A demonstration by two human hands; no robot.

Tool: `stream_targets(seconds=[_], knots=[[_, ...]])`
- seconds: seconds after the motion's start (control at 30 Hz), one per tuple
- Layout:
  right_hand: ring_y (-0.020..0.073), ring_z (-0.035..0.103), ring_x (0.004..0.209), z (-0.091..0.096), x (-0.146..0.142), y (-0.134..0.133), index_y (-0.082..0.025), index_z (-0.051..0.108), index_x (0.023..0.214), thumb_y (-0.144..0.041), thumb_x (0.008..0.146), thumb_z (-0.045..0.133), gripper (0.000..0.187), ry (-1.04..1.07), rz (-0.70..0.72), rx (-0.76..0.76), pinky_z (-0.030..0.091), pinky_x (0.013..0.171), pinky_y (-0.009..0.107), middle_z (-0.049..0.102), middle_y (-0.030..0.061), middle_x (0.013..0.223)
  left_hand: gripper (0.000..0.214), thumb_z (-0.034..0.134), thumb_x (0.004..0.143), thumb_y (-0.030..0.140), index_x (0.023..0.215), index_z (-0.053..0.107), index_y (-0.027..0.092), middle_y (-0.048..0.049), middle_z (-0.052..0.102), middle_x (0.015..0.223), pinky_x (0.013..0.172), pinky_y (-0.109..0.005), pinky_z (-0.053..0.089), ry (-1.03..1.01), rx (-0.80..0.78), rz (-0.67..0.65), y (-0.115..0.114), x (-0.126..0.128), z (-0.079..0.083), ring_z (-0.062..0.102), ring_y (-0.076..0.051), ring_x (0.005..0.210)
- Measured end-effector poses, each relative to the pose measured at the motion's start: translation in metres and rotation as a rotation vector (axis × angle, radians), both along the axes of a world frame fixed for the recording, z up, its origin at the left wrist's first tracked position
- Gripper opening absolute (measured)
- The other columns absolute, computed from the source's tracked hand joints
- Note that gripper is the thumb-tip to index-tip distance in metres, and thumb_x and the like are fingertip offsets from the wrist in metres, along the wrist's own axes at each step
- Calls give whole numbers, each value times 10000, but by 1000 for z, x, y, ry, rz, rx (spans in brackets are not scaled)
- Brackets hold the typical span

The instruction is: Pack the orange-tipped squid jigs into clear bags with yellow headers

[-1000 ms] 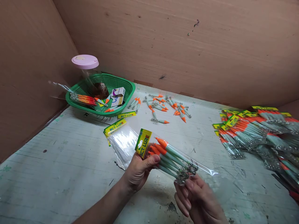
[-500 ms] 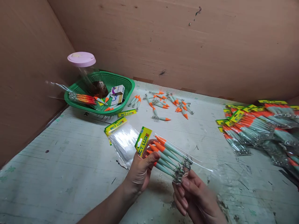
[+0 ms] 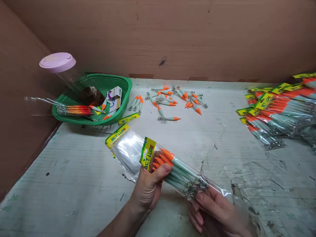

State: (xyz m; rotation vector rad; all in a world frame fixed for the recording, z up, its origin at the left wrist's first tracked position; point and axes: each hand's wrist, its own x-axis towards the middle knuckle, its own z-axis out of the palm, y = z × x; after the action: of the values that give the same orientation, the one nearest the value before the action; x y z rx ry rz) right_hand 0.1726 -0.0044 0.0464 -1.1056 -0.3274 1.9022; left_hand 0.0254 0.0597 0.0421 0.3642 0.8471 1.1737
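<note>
My left hand [image 3: 147,188] is closed on a clear bag of squid lures [image 3: 179,171], its thumb across the lures below the yellow BCT LURE header [image 3: 148,154]. Inside, several pale green lures with orange ends lie side by side, their hooks bunched at the lower right. At that hook end my right hand [image 3: 217,209] is closed on the plastic, and some of its fingers are hidden behind the bag. Just left of the held bag lies a stack of flat bags [image 3: 128,149] with the same header.
Loose squid lures [image 3: 168,102] are scattered toward the back. A green basket [image 3: 127,95] at the left holds a pink-lidded clear container [image 3: 58,62], a small box [image 3: 115,97] and a pack of red-yellow lures [image 3: 74,110]. Filled lure bags [image 3: 283,110] are piled at the right.
The view has turned slightly, shifting the basket left and the filled pile right. The clear plastic now stretches further over the hook end, along my right hand. Both hands keep hold of the bag.
</note>
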Motion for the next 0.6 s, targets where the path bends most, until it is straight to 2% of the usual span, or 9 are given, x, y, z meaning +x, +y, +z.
stream_targets(seconds=[0.13,0.2,0.27,0.33,0.4,0.47,0.53,0.6], knots=[[64,450,399,-6,0,-2,-192,445,740,-373,752,709,320,1,11,37,393,395,195,512,-55,525,313,793,608,233,893,666,206,47,628,811,766,-178,468,30,-34,20,0,1,-1,585,-68,751],[79,462,410,-7,2,-2,-203,449,752,-369,790,668,277,-93,-22,112,401,402,211,506,-54,530,448,791,613,253,1030,630,229,24,650,913,804,-197,470,27,-46,-4,1,1,-2,609,-97,839],[105,509,492,-8,8,0,-214,474,768,-322,848,598,183,-357,-101,292,433,468,239,524,-31,590,619,759,658,316,1221,511,256,-31,624,1134,917,-265,449,-13,-62,-21,3,1,-4,591,-160,1032],[137,550,621,-10,18,4,-228,518,823,-214,869,550,58,-745,-160,585,448,560,265,555,5,688,723,687,728,398,1354,344,277,-83,506,1333,1019,-340,385,-14,-83,-6,3,0,-6,501,-204,1198],[158,554,697,-16,32,11,-234,548,900,-109,844,531,138,-1112,-124,892,442,612,280,576,33,762,735,607,785,451,1404,246,289,-100,383,1439,1065,-377,329,125,-55,-8,3,-1,-8,409,-217,1286],[161,539,694,-24,44,16,-226,553,926,-58,828,504,201,-1359,-14,1085,431,611,280,578,43,771,726,606,786,445,1407,264,294,-92,274,1501,1099,-423,260,433,104,-100,1,-2,-10,295,-246,1353],[154,514,666,-31,54,19,-210,541,891,-47,840,461,189,-1495,105,1148,415,588,271,556,42,742,724,651,752,424,1388,332,292,-81,214,1526,1117,-488,179,797,401,-267,-2,-1,-12,168,-287,1392],[147,491,640,-36,59,18,-200,510,849,-51,857,434,168,-1558,202,1154,400,565,259,525,32,705,746,669,735,409,1392,338,288,-86,208,1527,1109,-554,133,1075,721,-439,-5,3,-17,79,-314,1404]])
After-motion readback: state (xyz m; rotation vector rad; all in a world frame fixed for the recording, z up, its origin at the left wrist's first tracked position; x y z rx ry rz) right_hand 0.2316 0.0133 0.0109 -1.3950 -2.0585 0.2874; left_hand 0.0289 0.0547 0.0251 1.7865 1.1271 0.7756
